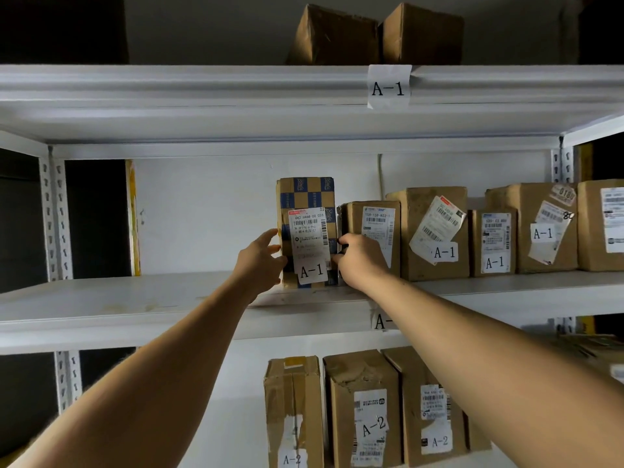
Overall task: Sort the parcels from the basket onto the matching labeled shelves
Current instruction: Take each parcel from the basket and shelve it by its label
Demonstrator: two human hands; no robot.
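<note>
A tall blue-and-brown checkered parcel (306, 197) with an A-1 sticker stands upright on the middle shelf (135, 298). My left hand (261, 256) presses its left side and my right hand (359, 260) grips its right lower edge, so both hands hold it. A paper label reading A-1 (388, 86) hangs on the shelf beam above. To the right stand several brown parcels marked A-1 (435, 231), the nearest one (371, 211) touching the checkered parcel. The basket is out of view.
The shelf below holds three brown parcels marked A-2 (366, 410). Two plain cardboard boxes (374, 35) sit on the top shelf. White perforated uprights (54, 217) frame the rack. The middle shelf's left half is bare.
</note>
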